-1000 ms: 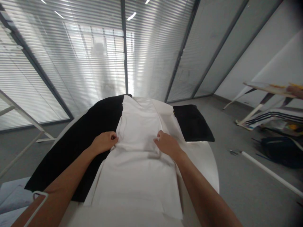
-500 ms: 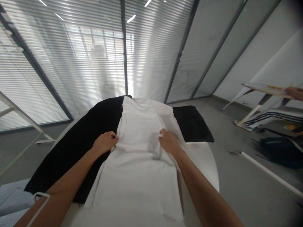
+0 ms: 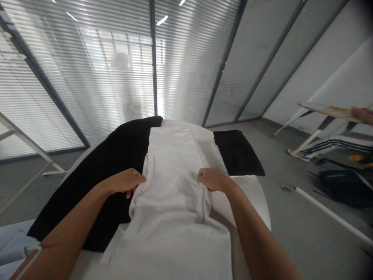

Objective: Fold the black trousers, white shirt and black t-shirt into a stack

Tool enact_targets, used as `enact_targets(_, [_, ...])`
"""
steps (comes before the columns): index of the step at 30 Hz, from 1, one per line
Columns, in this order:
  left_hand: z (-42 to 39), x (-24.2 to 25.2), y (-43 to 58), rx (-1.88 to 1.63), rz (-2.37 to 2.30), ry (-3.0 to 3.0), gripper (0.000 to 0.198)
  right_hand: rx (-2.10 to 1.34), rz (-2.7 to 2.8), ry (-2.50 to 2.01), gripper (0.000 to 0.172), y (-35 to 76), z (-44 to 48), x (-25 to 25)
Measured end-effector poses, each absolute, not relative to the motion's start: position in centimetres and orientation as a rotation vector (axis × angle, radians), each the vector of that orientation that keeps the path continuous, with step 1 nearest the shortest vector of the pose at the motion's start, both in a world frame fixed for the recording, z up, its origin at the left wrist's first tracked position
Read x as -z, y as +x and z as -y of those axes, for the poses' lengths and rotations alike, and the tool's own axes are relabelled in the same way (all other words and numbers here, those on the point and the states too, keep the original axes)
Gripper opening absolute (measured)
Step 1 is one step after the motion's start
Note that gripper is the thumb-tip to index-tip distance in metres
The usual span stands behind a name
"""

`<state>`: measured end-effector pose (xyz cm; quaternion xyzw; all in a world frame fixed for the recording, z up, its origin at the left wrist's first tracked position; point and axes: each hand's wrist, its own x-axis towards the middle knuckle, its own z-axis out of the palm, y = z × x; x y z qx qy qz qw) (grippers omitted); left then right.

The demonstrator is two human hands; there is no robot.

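A long white garment (image 3: 171,163), folded into a strip, lies over the rounded white table (image 3: 253,198) and runs toward me. Its exact kind I cannot make out. My left hand (image 3: 126,182) pinches its left edge about halfway along. Opposite it, my right hand (image 3: 215,179) is closed on the right edge. Between and below the hands the cloth is wrinkled, with slack folds at both sides. Under my left forearm spreads a black cloth (image 3: 96,171). A folded black cloth (image 3: 239,153) rests at the table's right rim.
White metal frame legs (image 3: 32,144) stand at the left. Pale sheets (image 3: 17,243) lie at lower left. On the right floor are a white pole (image 3: 329,214) and a dark bag (image 3: 344,186). Another person's hand (image 3: 362,114) shows by a board (image 3: 323,109). A blind-covered glass wall (image 3: 186,58) is behind.
The white garment's far end has slid toward me, and its cloth bunches more below my hands. Both hands have come slightly nearer, still at its edges.
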<state>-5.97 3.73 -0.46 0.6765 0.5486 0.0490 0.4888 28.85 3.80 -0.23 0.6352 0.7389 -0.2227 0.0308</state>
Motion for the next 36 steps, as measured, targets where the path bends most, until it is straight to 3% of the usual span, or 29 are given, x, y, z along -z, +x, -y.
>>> enact_targets(3, [-4.3,1.1,-5.1,-0.329,-1.585,1.617,0.047,0.41,-2.156,2.296,0.039,27.8,-3.7,0.5])
enact_targets(6, [-4.9,1.9,-4.5,-0.412,-1.699,1.647,0.042,0.249,-2.154,2.397,0.038,26.8,-4.0,1.2])
enact_targets(14, [-4.1,0.3,-6.5,-0.089,-1.296,1.509,0.045,0.48,-2.29,1.952,0.021,28.9,-4.0,0.6])
enact_targets(18, [-3.8,0.4,-5.5,-0.168,-1.392,1.568,0.057,0.359,-2.203,2.176,0.027,28.0,-3.9,0.8])
enact_targets(23, [-4.1,1.6,-4.2,-0.344,-1.588,1.604,0.052,0.251,-2.21,2.316,0.031,26.3,-4.2,1.6])
enact_targets(30, [-3.9,0.7,-6.0,0.035,-1.3,1.564,0.055,0.347,-2.166,2.202,0.029,27.9,-4.0,0.7])
enact_targets(36, [-4.7,2.2,-4.5,-0.404,-1.673,1.605,0.052,0.155,-2.167,2.442,0.036,26.5,-4.4,2.0])
